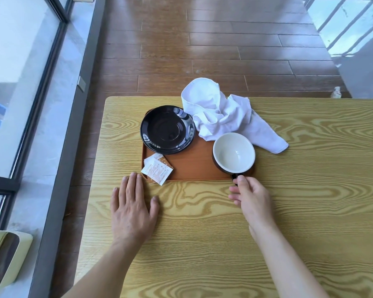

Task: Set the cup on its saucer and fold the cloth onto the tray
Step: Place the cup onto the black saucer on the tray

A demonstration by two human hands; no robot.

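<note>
A person's right hand (251, 195) pinches the dark handle of a white-lined cup (233, 152), thumb on top and fingers curled beneath, a grip that suits lifting it clear of the brown tray (194, 168) where it stands, just beyond the knuckles. The left hand (132, 206) lies flat and spread on the wooden table (289, 211), holding nothing, its fingertips near the tray's near corner, seemingly to steady the body or the tray during the lift. The black saucer (167, 130) waits empty at the tray's far end, ahead of the left hand and apart from the cup, so the cup likely travels up and across toward it. A crumpled white cloth (222, 115) sprawls beyond the cup, partly on the tray and partly on the table (still unfolded). Two torn paper sachets (157, 171) lie just past the left fingertips, overhanging the tray edge.
</note>
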